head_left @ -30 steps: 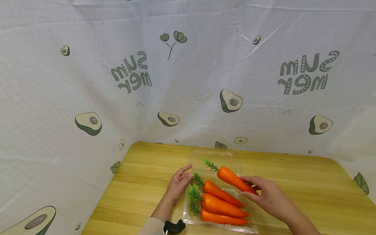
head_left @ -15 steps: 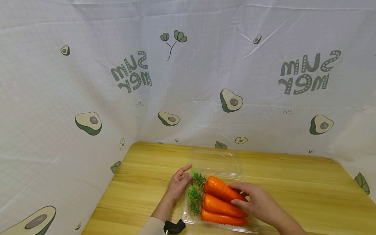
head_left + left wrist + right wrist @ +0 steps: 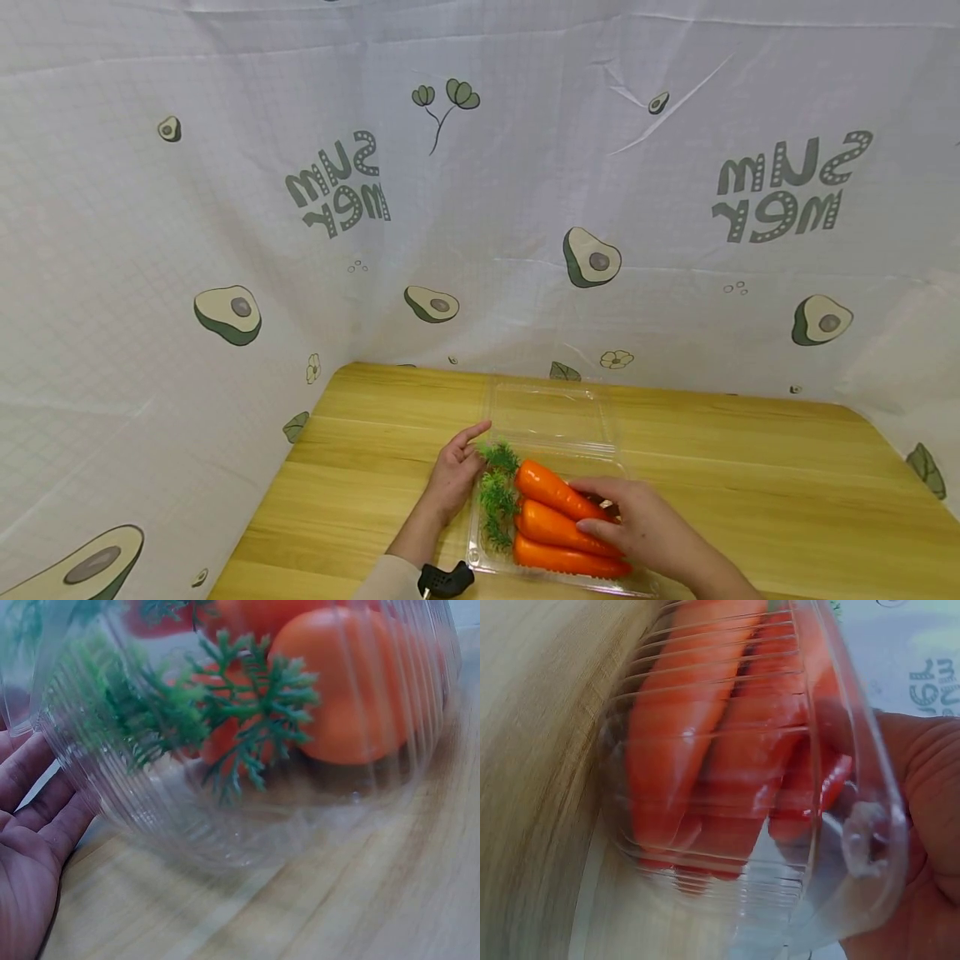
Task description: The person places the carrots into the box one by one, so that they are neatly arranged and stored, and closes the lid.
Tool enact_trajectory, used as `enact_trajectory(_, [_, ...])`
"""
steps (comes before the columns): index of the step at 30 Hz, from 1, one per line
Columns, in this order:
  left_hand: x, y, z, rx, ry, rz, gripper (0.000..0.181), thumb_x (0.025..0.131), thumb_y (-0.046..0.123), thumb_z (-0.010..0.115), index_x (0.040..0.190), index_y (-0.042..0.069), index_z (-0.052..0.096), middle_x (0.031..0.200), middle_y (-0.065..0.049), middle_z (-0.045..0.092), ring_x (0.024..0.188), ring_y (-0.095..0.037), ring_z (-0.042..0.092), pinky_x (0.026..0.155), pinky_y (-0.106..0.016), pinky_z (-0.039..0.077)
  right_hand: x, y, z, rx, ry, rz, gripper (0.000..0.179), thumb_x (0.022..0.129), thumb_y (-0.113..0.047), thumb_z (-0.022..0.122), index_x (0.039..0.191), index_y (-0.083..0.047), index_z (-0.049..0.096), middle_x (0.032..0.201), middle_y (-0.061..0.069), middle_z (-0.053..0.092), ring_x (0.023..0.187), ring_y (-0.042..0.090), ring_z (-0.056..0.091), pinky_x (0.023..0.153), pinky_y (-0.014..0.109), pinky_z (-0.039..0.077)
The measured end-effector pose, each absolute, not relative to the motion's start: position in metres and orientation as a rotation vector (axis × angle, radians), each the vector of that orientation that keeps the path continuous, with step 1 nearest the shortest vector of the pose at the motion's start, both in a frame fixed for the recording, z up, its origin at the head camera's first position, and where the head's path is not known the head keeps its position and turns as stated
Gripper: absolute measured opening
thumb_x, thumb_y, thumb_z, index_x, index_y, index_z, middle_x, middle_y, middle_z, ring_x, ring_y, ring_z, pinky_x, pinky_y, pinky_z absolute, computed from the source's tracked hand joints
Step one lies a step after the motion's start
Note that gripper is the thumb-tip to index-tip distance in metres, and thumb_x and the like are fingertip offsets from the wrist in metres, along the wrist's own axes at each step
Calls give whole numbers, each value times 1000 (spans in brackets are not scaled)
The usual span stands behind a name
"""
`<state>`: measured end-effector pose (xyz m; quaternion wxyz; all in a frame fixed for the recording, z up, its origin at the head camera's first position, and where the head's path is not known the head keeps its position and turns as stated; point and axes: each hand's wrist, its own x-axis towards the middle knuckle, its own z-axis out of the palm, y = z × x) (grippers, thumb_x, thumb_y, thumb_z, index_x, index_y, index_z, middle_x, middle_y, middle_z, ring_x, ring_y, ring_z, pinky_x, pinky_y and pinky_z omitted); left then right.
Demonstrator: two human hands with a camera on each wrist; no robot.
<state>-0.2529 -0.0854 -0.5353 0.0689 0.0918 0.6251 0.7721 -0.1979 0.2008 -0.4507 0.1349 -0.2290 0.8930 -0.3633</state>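
Several orange toy carrots with green leafy tops lie side by side in a clear plastic clamshell box (image 3: 474, 542), tops to the left. My right hand (image 3: 648, 525) reaches into the box from the right and holds the farthest carrot (image 3: 551, 487) near its tapered end, thumb on the near side. Beside it lie a middle carrot (image 3: 555, 523) and a near carrot (image 3: 566, 557). My left hand (image 3: 452, 475) is at the box's far left corner; in the left wrist view its extended fingers (image 3: 45, 791) touch the ribbed wall, close to the green leaves (image 3: 251, 712).
The box's clear lid (image 3: 551, 412) lies folded back behind it on the wooden table (image 3: 360, 442). A white curtain (image 3: 495, 208) with avocado prints stands along the table's back and sides. A black wrist strap piece (image 3: 446, 580) shows at the left sleeve.
My right hand has lowered the carrot from above the box onto the far side of the others, moving left and toward me. The left hand has stayed at the box's corner.
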Motion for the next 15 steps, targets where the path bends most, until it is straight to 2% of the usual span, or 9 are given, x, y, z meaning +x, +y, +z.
enact_trajectory(8, [-254, -86, -538, 286, 1887, 2336, 61, 91, -7, 50, 152, -5, 42, 59, 13, 36, 52, -2, 35, 61, -18, 40, -201, 196, -452, -661, 2556, -1017, 45, 95, -34, 73, 135, -14, 66, 117, -1, 71, 97, 7, 65, 79, 31, 61])
enact_trajectory(15, [-255, -86, -540, 284, 1883, 2332, 58, 94, -5, 50, 152, -3, 43, 58, 13, 36, 51, -2, 34, 59, -17, 40, -204, 193, -453, -681, 2580, -955, 43, 97, -29, 71, 137, -15, 64, 118, -4, 71, 96, 5, 65, 80, 28, 58])
